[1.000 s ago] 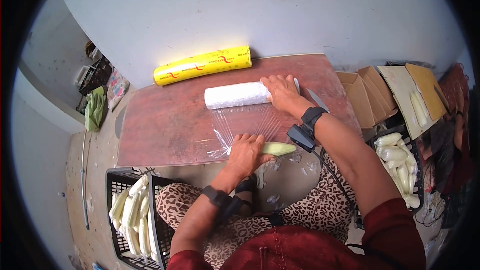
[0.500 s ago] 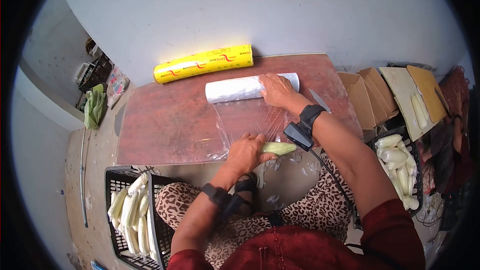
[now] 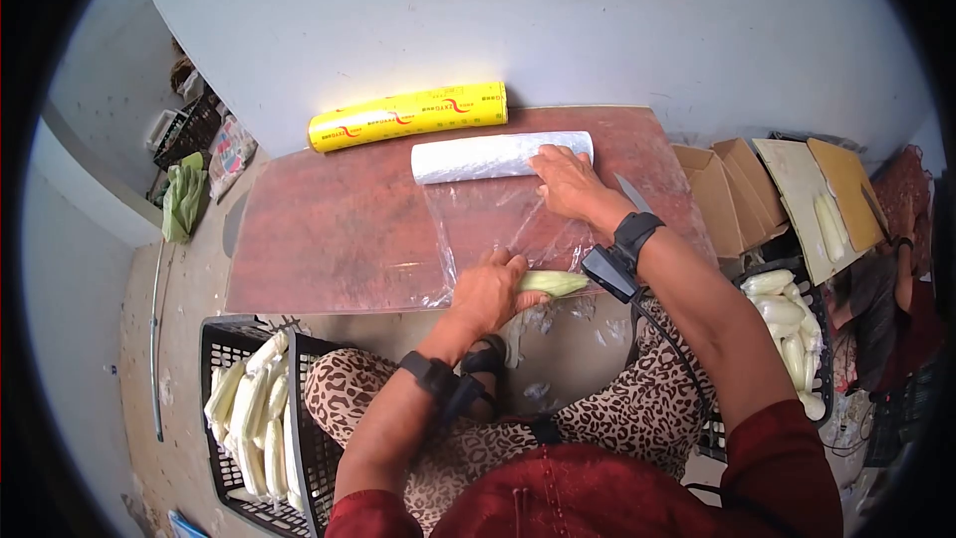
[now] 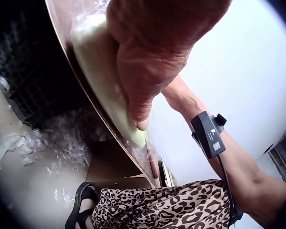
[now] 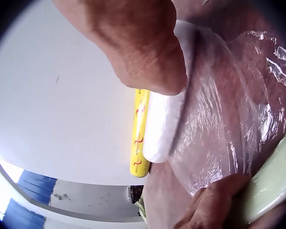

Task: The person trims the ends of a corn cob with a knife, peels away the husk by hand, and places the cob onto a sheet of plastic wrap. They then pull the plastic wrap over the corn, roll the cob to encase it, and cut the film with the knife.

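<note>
In the head view my left hand grips an ear of corn in its pale green husk at the table's near edge. The tapered end sticks out to the right past the thumb, and the left wrist view shows the corn lying along the edge. Clear cling film stretches from it to a white film roll. My right hand rests against the roll's right part, fingers reaching over its near side. Part of the roll is hidden under that hand.
A yellow roll lies behind, against the wall. A knife lies right of the white roll. Black crates with wrapped corn stand at left and right. Cardboard boxes stand beside the table. Another person's arm shows far right.
The white roll has moved away from me, nearer the yellow roll, and the film between it and the corn is longer and flatter. My right hand now sits lower on the roll's near side.
</note>
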`<move>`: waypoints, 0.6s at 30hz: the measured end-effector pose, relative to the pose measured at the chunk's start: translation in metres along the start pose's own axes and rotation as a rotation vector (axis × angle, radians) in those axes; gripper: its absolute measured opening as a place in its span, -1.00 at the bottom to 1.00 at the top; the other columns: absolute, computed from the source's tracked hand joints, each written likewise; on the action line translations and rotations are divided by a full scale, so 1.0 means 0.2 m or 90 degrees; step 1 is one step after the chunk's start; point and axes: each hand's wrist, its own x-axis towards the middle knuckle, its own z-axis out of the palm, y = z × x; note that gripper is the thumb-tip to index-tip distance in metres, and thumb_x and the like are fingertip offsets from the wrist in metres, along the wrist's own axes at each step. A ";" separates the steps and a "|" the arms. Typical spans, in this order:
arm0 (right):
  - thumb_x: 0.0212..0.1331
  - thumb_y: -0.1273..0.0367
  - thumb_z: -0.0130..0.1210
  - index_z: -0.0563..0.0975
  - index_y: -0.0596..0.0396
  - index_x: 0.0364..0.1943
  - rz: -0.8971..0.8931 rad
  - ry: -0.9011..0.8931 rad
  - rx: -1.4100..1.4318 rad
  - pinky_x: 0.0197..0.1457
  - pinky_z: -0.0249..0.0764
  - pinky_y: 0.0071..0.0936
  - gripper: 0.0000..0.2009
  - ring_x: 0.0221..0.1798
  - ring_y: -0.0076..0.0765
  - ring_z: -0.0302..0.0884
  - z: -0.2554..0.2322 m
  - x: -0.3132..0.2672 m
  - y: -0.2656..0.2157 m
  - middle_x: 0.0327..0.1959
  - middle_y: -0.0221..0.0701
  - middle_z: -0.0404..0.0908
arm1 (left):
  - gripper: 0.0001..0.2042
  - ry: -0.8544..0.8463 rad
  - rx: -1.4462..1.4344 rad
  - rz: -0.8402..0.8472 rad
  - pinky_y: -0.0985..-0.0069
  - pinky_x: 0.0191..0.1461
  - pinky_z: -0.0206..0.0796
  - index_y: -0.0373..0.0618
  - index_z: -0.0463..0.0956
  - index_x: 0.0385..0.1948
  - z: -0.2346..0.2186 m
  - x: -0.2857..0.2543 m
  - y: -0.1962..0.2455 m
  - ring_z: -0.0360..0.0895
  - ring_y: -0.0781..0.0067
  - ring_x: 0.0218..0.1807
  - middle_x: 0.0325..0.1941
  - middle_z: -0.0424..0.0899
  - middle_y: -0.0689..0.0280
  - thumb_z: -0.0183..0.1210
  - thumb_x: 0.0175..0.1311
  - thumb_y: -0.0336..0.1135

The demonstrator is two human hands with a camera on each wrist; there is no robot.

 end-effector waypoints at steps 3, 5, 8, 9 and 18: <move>0.08 0.37 0.14 0.50 0.13 -0.08 0.001 -0.069 0.071 0.18 0.26 -0.05 -0.70 0.17 -0.06 0.35 -0.05 -0.03 -0.05 0.02 -0.20 0.45 | -0.49 0.008 -0.006 -0.006 0.16 -0.12 0.43 -0.15 0.50 -0.24 -0.01 -0.01 0.00 0.53 -0.03 -0.10 -0.16 0.52 0.08 0.23 0.05 0.18; 0.08 0.36 0.14 0.51 0.15 -0.09 -0.036 -0.122 0.141 0.14 0.31 -0.08 -0.70 0.13 -0.02 0.41 -0.08 -0.06 -0.10 -0.02 -0.15 0.50 | -0.49 0.009 -0.005 -0.004 0.15 -0.13 0.42 -0.15 0.50 -0.25 -0.01 0.00 0.00 0.54 -0.04 -0.11 -0.16 0.51 0.07 0.23 0.06 0.17; 0.08 0.35 0.14 0.51 0.17 -0.09 -0.100 -0.232 0.245 0.02 0.41 -0.17 -0.69 -0.02 -0.01 0.51 -0.09 -0.11 -0.16 -0.15 -0.14 0.58 | -0.49 -0.016 -0.021 -0.009 0.15 -0.11 0.43 -0.14 0.51 -0.19 -0.01 0.00 -0.02 0.54 -0.05 -0.11 -0.15 0.52 0.06 0.23 0.07 0.16; 0.10 0.35 0.13 0.51 0.17 -0.08 -0.089 -0.295 0.269 -0.04 0.44 -0.21 -0.70 -0.08 -0.03 0.54 -0.12 -0.14 -0.20 -0.20 -0.17 0.60 | -0.48 -0.020 -0.016 -0.012 0.14 -0.11 0.43 -0.13 0.51 -0.16 -0.01 0.01 -0.02 0.54 -0.06 -0.11 -0.14 0.52 0.07 0.23 0.08 0.16; -0.12 0.29 0.36 0.42 0.20 -0.06 -0.135 -0.328 0.284 -0.02 0.44 -0.17 -0.48 -0.06 0.03 0.52 -0.12 -0.36 -0.22 -0.14 -0.15 0.54 | -0.43 -0.047 -0.034 -0.036 0.14 -0.08 0.43 -0.06 0.49 -0.03 0.00 0.02 -0.05 0.55 -0.04 -0.10 -0.14 0.55 0.13 0.20 0.08 0.20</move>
